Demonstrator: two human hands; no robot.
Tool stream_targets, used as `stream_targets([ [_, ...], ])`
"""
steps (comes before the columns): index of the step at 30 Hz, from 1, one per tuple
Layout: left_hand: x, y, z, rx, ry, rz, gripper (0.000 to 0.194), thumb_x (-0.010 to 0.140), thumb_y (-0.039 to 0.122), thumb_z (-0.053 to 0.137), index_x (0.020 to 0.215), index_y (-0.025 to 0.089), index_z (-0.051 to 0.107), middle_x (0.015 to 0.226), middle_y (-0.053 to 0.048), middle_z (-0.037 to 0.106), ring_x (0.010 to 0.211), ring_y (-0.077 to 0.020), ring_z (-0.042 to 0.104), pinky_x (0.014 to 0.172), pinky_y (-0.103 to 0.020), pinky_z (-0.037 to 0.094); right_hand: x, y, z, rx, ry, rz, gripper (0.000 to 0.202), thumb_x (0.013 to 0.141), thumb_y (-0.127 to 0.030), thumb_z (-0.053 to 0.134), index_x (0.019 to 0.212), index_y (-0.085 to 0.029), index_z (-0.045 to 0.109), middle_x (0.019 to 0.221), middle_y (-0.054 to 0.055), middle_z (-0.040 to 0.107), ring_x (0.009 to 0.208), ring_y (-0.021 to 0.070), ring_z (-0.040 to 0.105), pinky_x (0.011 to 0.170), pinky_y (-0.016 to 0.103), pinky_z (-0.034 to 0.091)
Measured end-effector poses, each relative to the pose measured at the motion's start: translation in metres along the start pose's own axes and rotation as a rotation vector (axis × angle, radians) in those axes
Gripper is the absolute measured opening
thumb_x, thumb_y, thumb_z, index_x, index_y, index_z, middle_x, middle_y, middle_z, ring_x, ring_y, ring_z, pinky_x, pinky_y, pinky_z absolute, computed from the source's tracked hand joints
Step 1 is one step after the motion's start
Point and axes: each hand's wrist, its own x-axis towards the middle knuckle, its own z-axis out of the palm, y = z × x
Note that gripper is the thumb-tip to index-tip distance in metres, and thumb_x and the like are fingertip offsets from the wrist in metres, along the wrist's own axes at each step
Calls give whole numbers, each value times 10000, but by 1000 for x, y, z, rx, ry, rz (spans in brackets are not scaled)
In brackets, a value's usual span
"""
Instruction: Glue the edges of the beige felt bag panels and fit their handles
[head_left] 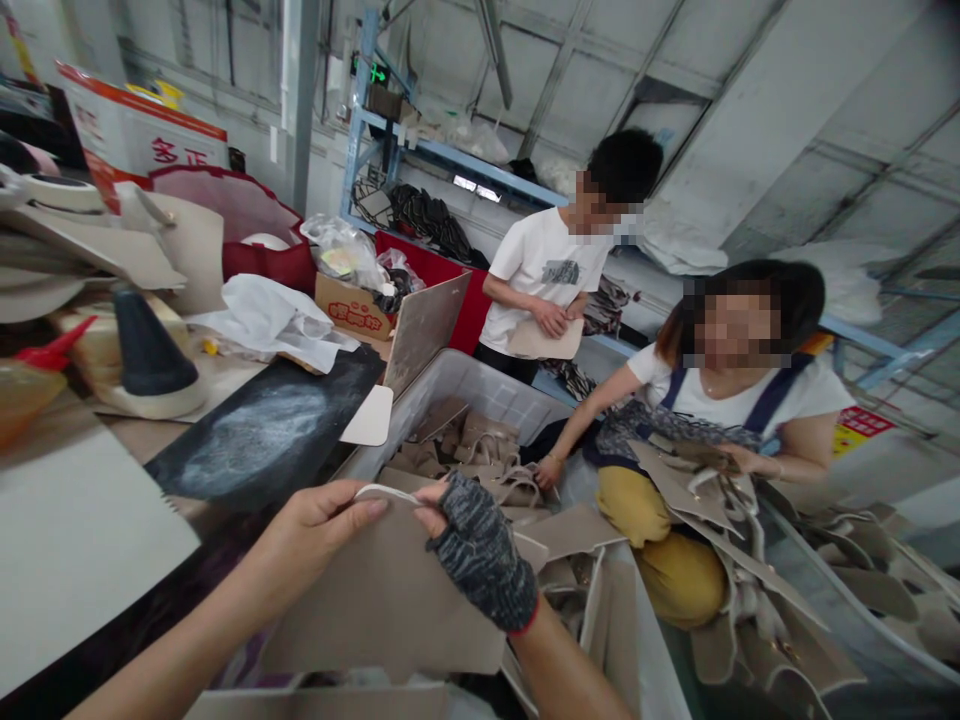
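Head view, pale edge [394,493] arching crosswise, left hand [324,525], right hand [484,550], fingers clamped on it

We see soft, dull light, a bit blurry, and the sides look stretched and bent.

A red-and-white sign [142,135] is seen at the upper left of the frame, with a red bag [289,262] just below. Right of it, a cardboard box [351,305] is topped with clear plastic [341,248]. Near the upper centre, a blue rack [442,155] is loaded with bundles [431,215].
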Motion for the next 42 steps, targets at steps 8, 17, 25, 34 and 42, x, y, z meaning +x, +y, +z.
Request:
stream_targets([
  [8, -1, 11, 13, -22, -12, -7, 398, 776, 536, 620, 863, 178, 772, 896, -38, 746, 877, -249, 621, 770, -272, 450, 8, -10, 0, -83, -9, -56, 237, 969, -310, 465, 895, -214, 669, 827, 27, 716, 780, 189, 676, 724, 323, 546],
  [17, 3, 10, 16, -147, -29, -5, 435, 785, 574, 615, 861, 172, 761, 924, -55, 742, 892, -245, 625, 791, -273, 462, 4, -10, 14, -94, 145, 32, 140, 938, -357, 543, 913, -238, 613, 820, 21, 682, 747, 192, 666, 704, 328, 556],
  [25, 0, 16, 22, -140, 81, -43, 502, 660, 655, 681, 776, 173, 760, 762, -31, 717, 721, -215, 600, 631, -248, 465, 10, -9, 16, -142, 135, -53, 211, 948, -274, 490, 798, -198, 617, 748, 45, 665, 717, 192, 646, 684, 329, 533],
  [34, -1, 10, 20, -225, 57, -47, 498, 700, 632, 678, 855, 167, 765, 842, -52, 740, 818, -244, 638, 702, -265, 502, 9, -1, 8, 133, -19, 194, 166, 941, -324, 505, 885, -238, 635, 814, 58, 707, 778, 220, 683, 729, 357, 568],
  [42, -1, 10, 23, -257, 64, -100, 426, 736, 589, 641, 791, 173, 712, 715, -11, 713, 625, -168, 603, 561, -218, 471, 13, -2, 14, -253, 61, -216, 242, 926, -195, 400, 762, -254, 567, 702, 72, 668, 689, 240, 638, 626, 375, 534],
])
